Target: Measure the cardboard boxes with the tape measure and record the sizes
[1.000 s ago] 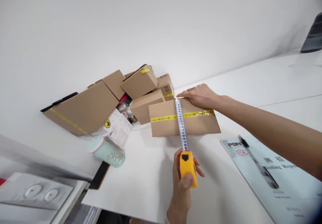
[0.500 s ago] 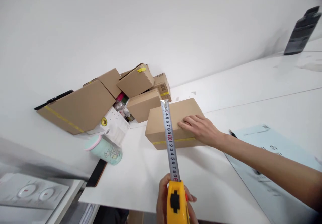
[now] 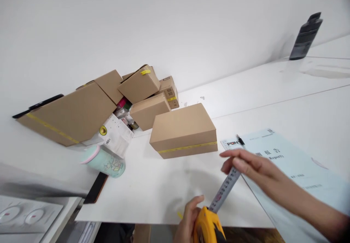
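Observation:
Near the bottom edge of the head view, my left hand (image 3: 188, 219) is closed around a yellow tape measure (image 3: 209, 226). Its silver blade (image 3: 225, 188) sticks out up and to the right, over the front of the desk. At the blade's far end, the thumb and fingers of my right hand (image 3: 250, 164) pinch the tip, which they cover. A closed cardboard box (image 3: 183, 128) with yellow tape along its front side stands beyond both hands, touched by neither.
Several other cartons (image 3: 139, 84) are piled against the wall at the left. A mint tumbler (image 3: 105, 163) leans there beside a white package (image 3: 117, 135). Under my right forearm lies a pale blue report (image 3: 295, 163) with a pen (image 3: 240, 140). A dark bottle (image 3: 306, 37) stands far right.
My right hand has left the box and now grips the blade's end. The blade has swung off the box to the right and shows a shorter length. The view has shifted somewhat.

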The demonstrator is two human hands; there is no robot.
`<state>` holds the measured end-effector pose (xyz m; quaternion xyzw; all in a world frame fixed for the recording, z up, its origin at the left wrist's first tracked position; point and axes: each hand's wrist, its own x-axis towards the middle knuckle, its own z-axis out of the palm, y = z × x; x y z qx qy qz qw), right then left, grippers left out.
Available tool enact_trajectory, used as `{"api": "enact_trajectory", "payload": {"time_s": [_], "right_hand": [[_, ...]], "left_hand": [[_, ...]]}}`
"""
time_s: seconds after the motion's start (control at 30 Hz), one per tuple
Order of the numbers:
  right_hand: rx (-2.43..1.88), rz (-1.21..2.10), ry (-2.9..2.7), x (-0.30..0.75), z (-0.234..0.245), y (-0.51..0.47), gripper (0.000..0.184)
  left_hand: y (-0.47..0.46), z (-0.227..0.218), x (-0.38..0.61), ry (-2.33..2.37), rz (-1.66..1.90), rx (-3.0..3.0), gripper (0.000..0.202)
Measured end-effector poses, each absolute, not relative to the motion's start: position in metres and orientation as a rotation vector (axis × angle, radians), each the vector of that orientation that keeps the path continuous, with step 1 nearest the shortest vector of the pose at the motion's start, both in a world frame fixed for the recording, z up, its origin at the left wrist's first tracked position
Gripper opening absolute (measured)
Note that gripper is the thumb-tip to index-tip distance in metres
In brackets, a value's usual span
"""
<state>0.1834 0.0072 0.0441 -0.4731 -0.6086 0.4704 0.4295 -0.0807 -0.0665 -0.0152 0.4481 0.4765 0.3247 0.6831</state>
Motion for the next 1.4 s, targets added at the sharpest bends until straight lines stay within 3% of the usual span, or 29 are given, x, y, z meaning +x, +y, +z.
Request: {"api": "enact_trajectory", "payload": {"time_s": [0.13, 0.2, 0.3, 0.47, 0.63, 0.8, 0.9, 1.0, 1.07, 1.13, 1.23, 1.3, 1.4], "right_hand": [[-1.191, 1.317, -1.519, 0.156, 0.031, -0.032, 0.047], [-1.209, 1.274, -1.571, 0.153, 0.029, -0.040, 0.047], [-1.348, 0.985, -1.643, 0.178, 0.022, -0.022, 0.045], [-2.083, 0.437, -1.590, 0.248, -0.004, 0.052, 0.035], [-2.248, 0.370, -1.862, 0.258, -0.021, 0.093, 0.037], [-2.000, 0.499, -1.961, 0.254, -0.021, 0.096, 0.029], [-1.741, 0.894, -1.689, 0.265, -0.016, 0.090, 0.030], [-1.280, 1.312, -1.167, 0.280, -0.011, 0.080, 0.031], [-1.139, 1.373, -0.998, 0.284, -0.009, 0.072, 0.031], [-1.122, 1.366, -0.956, 0.281, -0.009, 0.065, 0.036], [-1.185, 1.312, -1.011, 0.265, -0.007, 0.060, 0.039], [-1.248, 1.262, -1.056, 0.250, -0.007, 0.060, 0.041], [-1.318, 1.263, -1.080, 0.232, -0.009, 0.068, 0.043]], "left_hand": [[-0.057, -0.010, -0.064, 1.104, 0.674, 1.148, 0.056], [-0.052, -0.003, -0.062, 1.115, 0.669, 1.391, 0.071], [-0.032, 0.023, -0.067, 1.132, 0.846, 1.807, 0.087], [0.047, 0.091, -0.068, 1.403, 1.339, 2.310, 0.074], [0.136, 0.115, -0.060, 1.884, 0.940, 2.489, 0.068], [0.172, 0.108, -0.061, 1.909, 0.747, 2.484, 0.053], [0.154, 0.098, -0.054, 1.874, 0.887, 2.537, 0.058], [0.108, 0.067, -0.031, 1.366, 1.262, 2.735, 0.043], [0.073, 0.034, -0.010, 1.033, 1.146, 2.832, 0.030], [0.046, -0.002, 0.010, 0.732, 0.841, 2.844, 0.040], [0.031, -0.037, 0.031, 0.660, 0.438, 2.807, 0.070], [0.034, -0.045, 0.037, 0.664, 0.292, 2.760, 0.084], [0.045, -0.041, 0.040, 0.667, 0.230, 2.711, 0.089]]}}
